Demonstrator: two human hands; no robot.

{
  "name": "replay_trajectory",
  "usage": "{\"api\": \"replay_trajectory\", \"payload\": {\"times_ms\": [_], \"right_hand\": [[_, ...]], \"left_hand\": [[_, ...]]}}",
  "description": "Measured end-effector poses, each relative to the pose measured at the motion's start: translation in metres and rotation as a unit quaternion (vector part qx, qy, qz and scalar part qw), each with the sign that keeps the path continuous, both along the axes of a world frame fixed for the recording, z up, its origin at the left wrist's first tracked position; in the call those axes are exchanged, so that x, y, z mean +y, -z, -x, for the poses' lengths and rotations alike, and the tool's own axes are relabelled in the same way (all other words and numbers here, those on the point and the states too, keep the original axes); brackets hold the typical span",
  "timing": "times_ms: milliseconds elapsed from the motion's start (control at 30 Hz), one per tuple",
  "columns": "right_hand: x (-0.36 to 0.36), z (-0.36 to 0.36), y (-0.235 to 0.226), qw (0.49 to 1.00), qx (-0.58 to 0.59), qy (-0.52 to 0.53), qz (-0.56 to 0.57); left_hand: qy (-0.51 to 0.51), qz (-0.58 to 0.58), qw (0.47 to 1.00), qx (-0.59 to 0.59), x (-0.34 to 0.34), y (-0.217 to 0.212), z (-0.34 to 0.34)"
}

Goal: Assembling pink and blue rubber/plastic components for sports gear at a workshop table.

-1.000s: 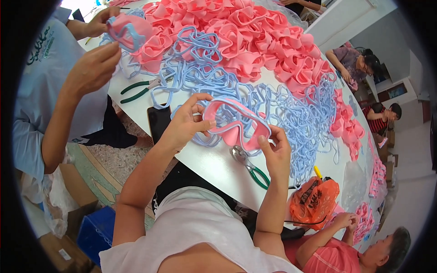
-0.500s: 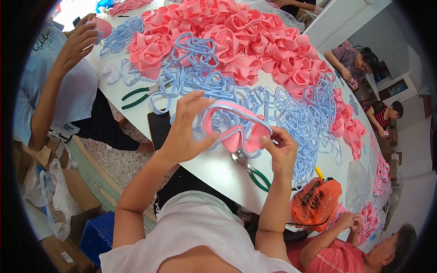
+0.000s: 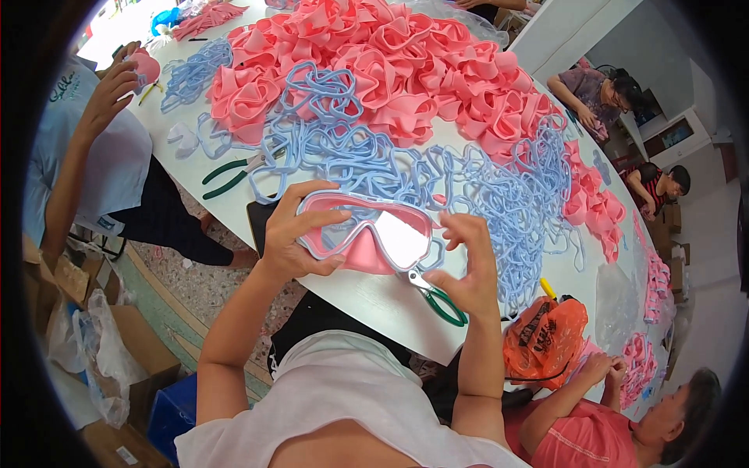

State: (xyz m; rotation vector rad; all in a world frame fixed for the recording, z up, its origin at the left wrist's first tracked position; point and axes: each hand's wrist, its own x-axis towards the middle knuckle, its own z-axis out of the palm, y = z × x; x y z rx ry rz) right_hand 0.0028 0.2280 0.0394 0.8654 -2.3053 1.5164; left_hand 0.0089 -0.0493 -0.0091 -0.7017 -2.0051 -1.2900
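Mask, qty 1, held above tabletop nr. its near edge: L hand grips L end; R hand spread wide, just beside R end, contact can't tell. Est. lt. wt.; pink skirt prob. soft, pale-blue rim stiffer, glossy lens likely slick. Hold rim at both ends, clear of lens. Pliers, qty 2, both nr. same edge. Mid-tabletop: blue loops; twd. far edge: pink pieces; both overlapping, qty uncountable.

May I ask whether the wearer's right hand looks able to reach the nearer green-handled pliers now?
Probably yes: the right hand is open and seems empty, and the nearer green-handled pliers lie close by on the table, largely uncovered; the left hand holds the diving mask.
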Motion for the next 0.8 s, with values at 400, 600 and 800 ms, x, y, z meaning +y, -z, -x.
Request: {"api": "replay_trajectory", "payload": {"times_ms": [400,600,800], "right_hand": [[-0.006,0.019,-0.014,0.992,0.035,-0.058,-0.109],[-0.017,0.021,-0.002,0.990,-0.137,0.012,0.036],[0.086,0.055,0.028,0.946,-0.090,0.311,-0.035]], "left_hand": [[0.029,0.001,0.999,-0.015,0.003,0.000,-0.002],[0.008,0.017,1.000,-0.013,0.004,0.010,-0.006],[-0.124,-0.036,0.991,-0.041,-0.008,0.036,-0.018]]}}
